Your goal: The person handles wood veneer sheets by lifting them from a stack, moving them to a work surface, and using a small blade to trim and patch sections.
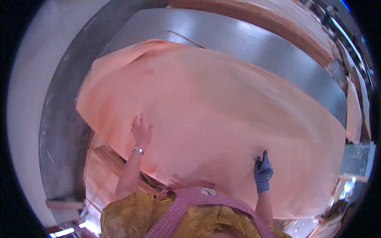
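R hand [263,170], w/ blue glove, fingers part-curled; can't tell if gripping. L hand [141,133] bare, fingers spread over lg pinkish sheet [190,119], contact unclear. Sheet's under & beyond both hands' fingers, on grey table [238,35]. Thin stick [185,38] well past L fingertips; stacked sheets [254,18] farther beyond.

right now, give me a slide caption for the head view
Bare left hand and blue-gloved right hand over a broad pinkish sheet, shiny grey surface beyond.
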Available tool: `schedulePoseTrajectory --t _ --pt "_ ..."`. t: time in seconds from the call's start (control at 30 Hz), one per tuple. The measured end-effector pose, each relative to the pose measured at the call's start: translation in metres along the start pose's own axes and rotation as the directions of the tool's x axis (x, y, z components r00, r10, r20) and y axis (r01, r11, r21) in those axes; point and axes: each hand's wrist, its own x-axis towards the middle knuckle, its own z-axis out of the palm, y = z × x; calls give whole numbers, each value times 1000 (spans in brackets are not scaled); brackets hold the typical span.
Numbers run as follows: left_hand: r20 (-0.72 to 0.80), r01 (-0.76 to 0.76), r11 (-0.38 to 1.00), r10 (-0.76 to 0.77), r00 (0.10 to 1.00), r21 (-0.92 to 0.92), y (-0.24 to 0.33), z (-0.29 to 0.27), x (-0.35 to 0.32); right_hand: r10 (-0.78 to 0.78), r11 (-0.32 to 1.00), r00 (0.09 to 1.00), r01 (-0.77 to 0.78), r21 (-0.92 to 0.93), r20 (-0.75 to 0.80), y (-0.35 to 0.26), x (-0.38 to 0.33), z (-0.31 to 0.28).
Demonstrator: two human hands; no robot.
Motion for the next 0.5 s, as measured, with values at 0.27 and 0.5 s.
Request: schedulePoseTrajectory --t 0.27,0.5 --pt "246 39 988 -1 969 -150 -21 -12 -24 -91 983 923 143 114 -373 -5 -1 54" --pt "360 -14 936 149 921 -353 -147 9 58 -361 906 889 406 119 -281 -236 -20 37"
